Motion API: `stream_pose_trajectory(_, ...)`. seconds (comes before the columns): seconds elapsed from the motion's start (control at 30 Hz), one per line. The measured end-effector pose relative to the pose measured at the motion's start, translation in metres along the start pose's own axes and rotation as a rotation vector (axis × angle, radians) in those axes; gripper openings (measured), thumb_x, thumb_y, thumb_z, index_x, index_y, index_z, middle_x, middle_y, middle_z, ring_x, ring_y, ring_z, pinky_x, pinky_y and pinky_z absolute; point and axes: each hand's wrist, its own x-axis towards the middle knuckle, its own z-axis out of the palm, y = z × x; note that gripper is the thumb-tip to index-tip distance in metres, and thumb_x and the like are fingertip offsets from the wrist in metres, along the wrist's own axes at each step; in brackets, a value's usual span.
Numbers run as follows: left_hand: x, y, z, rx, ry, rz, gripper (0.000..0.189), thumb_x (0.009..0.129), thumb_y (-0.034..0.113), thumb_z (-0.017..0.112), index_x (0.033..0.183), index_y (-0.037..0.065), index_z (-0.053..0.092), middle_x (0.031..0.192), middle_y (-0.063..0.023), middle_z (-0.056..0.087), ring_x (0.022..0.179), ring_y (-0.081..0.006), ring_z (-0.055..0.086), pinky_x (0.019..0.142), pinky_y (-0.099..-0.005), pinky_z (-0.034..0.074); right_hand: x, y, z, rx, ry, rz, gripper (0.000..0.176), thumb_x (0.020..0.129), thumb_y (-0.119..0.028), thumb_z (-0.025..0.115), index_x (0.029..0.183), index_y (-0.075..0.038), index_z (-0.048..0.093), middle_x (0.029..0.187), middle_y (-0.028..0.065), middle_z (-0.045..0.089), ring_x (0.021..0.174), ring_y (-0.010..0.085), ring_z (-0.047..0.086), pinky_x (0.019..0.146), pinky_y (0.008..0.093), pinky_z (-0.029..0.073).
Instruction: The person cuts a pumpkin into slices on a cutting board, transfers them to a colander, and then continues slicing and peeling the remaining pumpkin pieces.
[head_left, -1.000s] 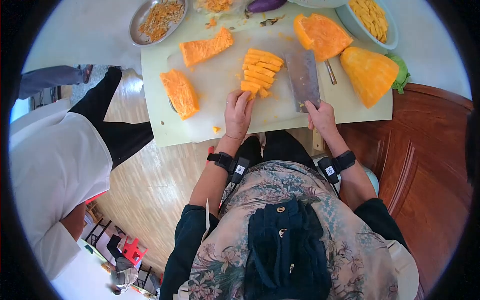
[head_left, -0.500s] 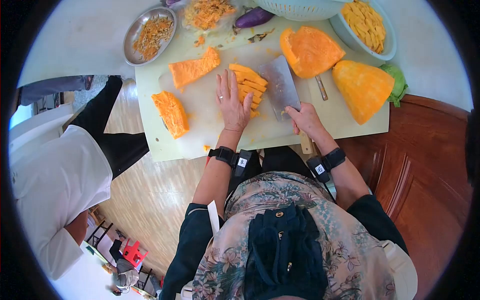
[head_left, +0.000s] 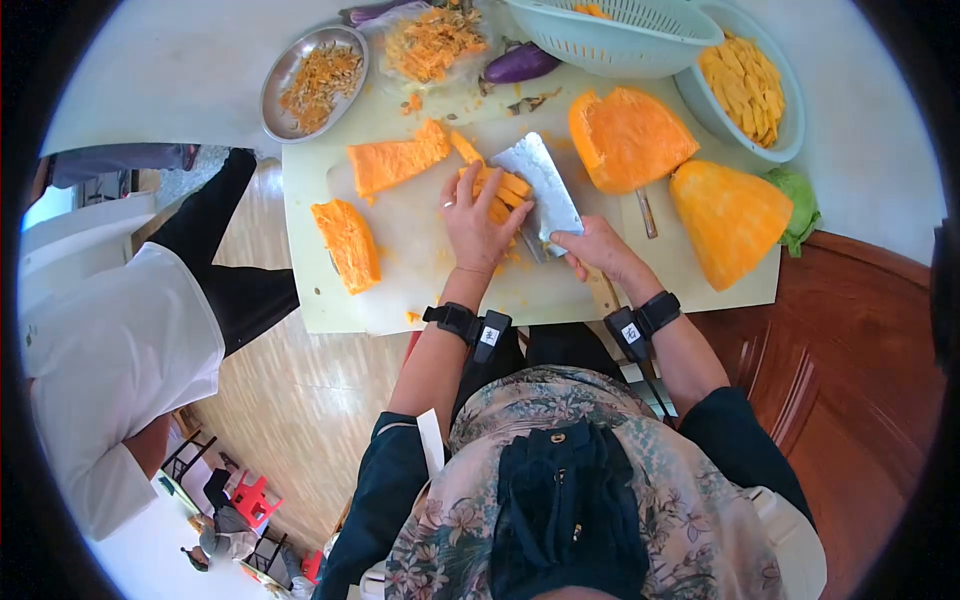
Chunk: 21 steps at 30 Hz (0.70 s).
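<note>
My right hand [head_left: 605, 250] grips a cleaver [head_left: 556, 195] by its wooden handle, the blade tilted and slanting away over the white cutting board [head_left: 410, 285]. Curled over a cluster of cut pumpkin slices [head_left: 514, 188], my left hand [head_left: 477, 232] holds them against the near side of the blade. Its fingers partly hide the slices. To the left lie a long pumpkin piece [head_left: 398, 162] and a shorter pumpkin wedge [head_left: 347, 246]. Two large pumpkin sections, one cut open [head_left: 632, 140] and one rind side up [head_left: 730, 222], rest at the right.
Behind are a metal bowl [head_left: 356, 100] of seeds, a bag of pumpkin pulp [head_left: 430, 45], an eggplant [head_left: 522, 64], a colander [head_left: 610, 40] and a basin [head_left: 796, 120] of slices. A knife [head_left: 647, 212] and cabbage [head_left: 797, 205] lie right. Someone in white [head_left: 130, 350] stands left.
My left hand has gone from lying fairly flat beside the slices to curling over them. The cleaver has shifted toward the slices and its blade has tilted.
</note>
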Motion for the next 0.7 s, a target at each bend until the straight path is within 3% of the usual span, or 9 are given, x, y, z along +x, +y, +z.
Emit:
stream_pose_trajectory(0.2, 0.004, 0.008, 0.004, -0.091, 0.015, -0.053, 0.050, 0.060, 0.033, 0.079, 0.103, 0.013, 0.065, 0.110, -0.0098, 0.056, 0.096, -0.0319, 0.049, 0.084, -0.0401, 0.043, 0.002, -0.002, 0.005, 0.021, 0.025, -0.047, 0.021, 0.081, -0.017, 0.058, 0.072, 0.001, 0.054, 0.051, 0.0053, 0.051, 0.036, 0.0150, 0.051, 0.034, 0.0296, 0.040)
stream_pose_trajectory(0.43, 0.011, 0.019, 0.009, -0.131, 0.092, -0.097, 0.047, 0.062, 0.030, 0.078, 0.103, 0.013, 0.066, 0.106, -0.0118, 0.056, 0.095, -0.0296, 0.052, 0.084, -0.0401, 0.042, -0.006, -0.016, 0.013, -0.031, 0.098, -0.012, 0.022, 0.082, -0.018, 0.058, 0.068, -0.001, 0.054, 0.051, 0.0051, 0.052, 0.038, 0.0149, 0.052, 0.036, 0.0291, 0.042)
stream_pose_trajectory(0.7, 0.026, 0.028, -0.004, -0.280, 0.092, -0.191, 0.032, 0.064, 0.023, 0.078, 0.091, 0.009, 0.068, 0.095, -0.0085, 0.059, 0.089, -0.0266, 0.055, 0.080, -0.0375, 0.042, -0.028, -0.039, 0.013, 0.051, 0.045, -0.046, 0.019, 0.082, -0.016, 0.058, 0.073, 0.001, 0.055, 0.053, 0.0047, 0.052, 0.038, 0.0135, 0.050, 0.035, 0.0277, 0.041)
